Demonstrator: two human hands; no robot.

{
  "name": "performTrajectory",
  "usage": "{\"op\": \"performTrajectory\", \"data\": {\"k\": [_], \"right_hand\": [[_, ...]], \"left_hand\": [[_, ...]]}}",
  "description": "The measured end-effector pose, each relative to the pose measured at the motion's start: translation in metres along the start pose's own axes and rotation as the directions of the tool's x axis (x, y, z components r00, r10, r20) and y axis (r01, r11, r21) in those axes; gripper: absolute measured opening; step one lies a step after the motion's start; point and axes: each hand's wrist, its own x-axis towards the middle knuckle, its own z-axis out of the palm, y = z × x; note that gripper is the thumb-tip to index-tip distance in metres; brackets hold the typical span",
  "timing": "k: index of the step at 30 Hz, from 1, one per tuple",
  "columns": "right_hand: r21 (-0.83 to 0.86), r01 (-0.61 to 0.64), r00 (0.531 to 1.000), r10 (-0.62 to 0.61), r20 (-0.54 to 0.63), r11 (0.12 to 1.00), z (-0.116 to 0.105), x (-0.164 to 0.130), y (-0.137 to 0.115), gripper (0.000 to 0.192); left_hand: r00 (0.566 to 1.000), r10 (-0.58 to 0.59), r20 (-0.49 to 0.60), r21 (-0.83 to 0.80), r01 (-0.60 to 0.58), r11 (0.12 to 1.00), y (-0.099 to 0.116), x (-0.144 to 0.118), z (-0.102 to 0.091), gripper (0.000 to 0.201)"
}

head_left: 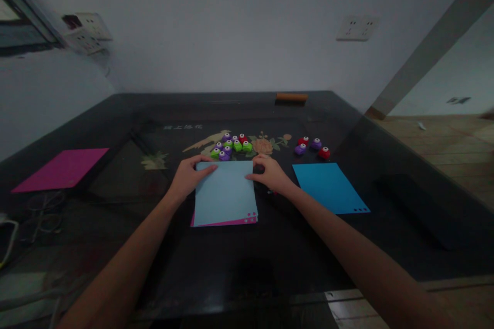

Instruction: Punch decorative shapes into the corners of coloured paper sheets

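At the six o'clock of the desk, a pale blue sheet is laid over a pink sheet, pinched at eleven by the left hand, at one by the right hand. Thin, likely light and easily creased, it is best edge-held; rounded toys are grouped at twelve.

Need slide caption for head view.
Left-hand grip and right-hand grip hold rectangular pale-blue paper sheet over magenta paper sheet on glossy black table.

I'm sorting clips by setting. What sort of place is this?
Probably a room in a home, though it could be a small office: a dark table stands by a plain wall with sockets, and the floor looks like wood.
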Motion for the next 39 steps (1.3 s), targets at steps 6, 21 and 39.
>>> {"op": "performTrajectory", "data": {"k": [6, 21, 39], "right_hand": [[0.266, -0.090, 0.994, 0.071, 0.081, 0.960, -0.008, 0.000, -0.008, 0.015], [0.586, -0.227, 0.968, 0.249, 0.044, 0.778, -0.012, 0.002, -0.001, 0.022], [0.654, -0.062, 0.945, 0.254, -0.204, 0.754, -0.010, 0.002, 0.000, 0.024]], "left_hand": [[0.980, -0.197, -0.034, -0.303, 0.177, 0.936, -0.002, 0.000, 0.001, 0.036], [0.900, -0.230, 0.371, -0.633, 0.426, 0.646, 0.012, -0.011, 0.007, 0.033], [0.869, -0.071, 0.489, -0.405, 0.299, 0.864, 0.013, -0.020, 0.012, 0.024]]}}
